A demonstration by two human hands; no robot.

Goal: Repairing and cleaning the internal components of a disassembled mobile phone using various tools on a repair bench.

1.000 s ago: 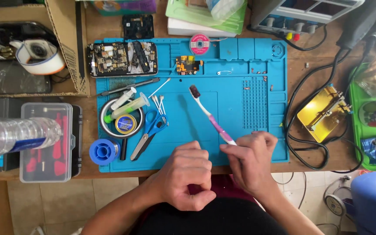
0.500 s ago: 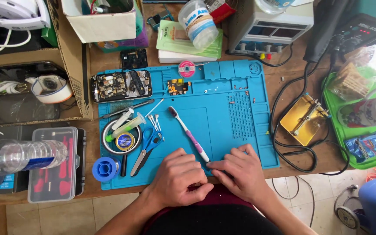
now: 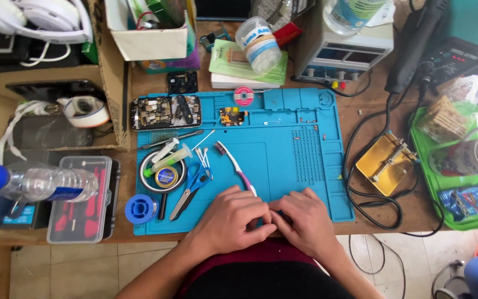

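My left hand and my right hand rest side by side on the front edge of the blue work mat. Their curled fingertips meet in the middle. Whatever lies between the fingertips is hidden. A toothbrush with a white and pink handle lies slantwise on the mat. Its handle end touches the knuckles of my left hand and its bristle head points away to the upper left.
On the mat's left lie blue scissors, a metal dish with tubes, a blue solder spool and an opened phone. A plastic bottle lies on a clear tool case. A brass stand, cables and a green tray are right.
My hands have drawn together until their fingertips meet, and the right hand has left the toothbrush handle. The view has tipped toward the far side of the bench.
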